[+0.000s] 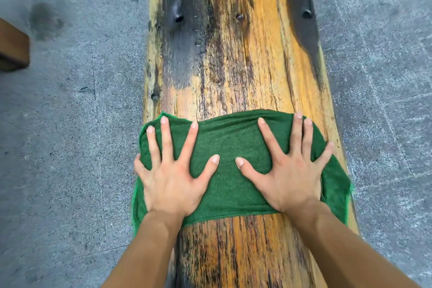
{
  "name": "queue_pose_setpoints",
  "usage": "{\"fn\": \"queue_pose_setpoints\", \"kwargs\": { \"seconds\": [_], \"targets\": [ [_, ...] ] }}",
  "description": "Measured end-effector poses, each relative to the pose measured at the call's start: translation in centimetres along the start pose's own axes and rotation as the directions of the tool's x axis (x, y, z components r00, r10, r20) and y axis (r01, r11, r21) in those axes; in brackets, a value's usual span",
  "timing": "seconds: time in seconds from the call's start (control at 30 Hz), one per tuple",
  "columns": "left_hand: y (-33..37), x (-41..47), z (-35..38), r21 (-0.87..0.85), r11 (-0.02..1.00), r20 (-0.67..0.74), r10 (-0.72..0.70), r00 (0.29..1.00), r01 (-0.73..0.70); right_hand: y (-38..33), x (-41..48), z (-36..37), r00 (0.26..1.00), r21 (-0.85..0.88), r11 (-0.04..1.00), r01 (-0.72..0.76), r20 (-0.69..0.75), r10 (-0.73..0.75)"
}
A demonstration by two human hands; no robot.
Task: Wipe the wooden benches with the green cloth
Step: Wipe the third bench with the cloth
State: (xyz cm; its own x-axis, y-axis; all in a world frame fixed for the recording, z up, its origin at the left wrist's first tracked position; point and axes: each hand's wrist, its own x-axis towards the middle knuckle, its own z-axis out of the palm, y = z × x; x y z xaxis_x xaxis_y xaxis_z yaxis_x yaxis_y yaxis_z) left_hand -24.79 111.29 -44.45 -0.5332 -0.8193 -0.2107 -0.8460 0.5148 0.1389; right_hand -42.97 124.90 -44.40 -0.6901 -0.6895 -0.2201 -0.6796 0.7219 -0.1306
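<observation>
A long wooden bench [233, 58] of yellow-brown wood with dark stains and knot holes runs away from me down the middle of the head view. A green cloth [230, 170] lies spread across its full width, its ends drooping over both side edges. My left hand [173, 170] presses flat on the cloth's left half, fingers splayed. My right hand [289, 166] presses flat on the right half in the same way. Neither hand grips the cloth; both palms rest on top of it.
Grey concrete floor [70, 135] lies on both sides of the bench, with a dark damp patch [45, 21] at the upper left. The corner of another wooden piece [12, 47] pokes in at the left edge.
</observation>
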Motion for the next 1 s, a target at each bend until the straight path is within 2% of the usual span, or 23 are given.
{"fn": "queue_pose_setpoints", "kwargs": {
  "seconds": [0.3,1.0],
  "targets": [
    [0.1,3.4,-1.0,0.013,1.0,0.019,-0.004,1.0,0.004,-1.1,3.6,-1.0,0.999,-0.019,1.0,-0.009,0.038,0.009],
    [0.6,15.0,-3.3,0.016,0.999,0.005,0.045,0.999,-0.045,-3.7,14.4,-2.9,0.999,-0.012,0.999,-0.032,-0.013,0.032]
  ]
}}
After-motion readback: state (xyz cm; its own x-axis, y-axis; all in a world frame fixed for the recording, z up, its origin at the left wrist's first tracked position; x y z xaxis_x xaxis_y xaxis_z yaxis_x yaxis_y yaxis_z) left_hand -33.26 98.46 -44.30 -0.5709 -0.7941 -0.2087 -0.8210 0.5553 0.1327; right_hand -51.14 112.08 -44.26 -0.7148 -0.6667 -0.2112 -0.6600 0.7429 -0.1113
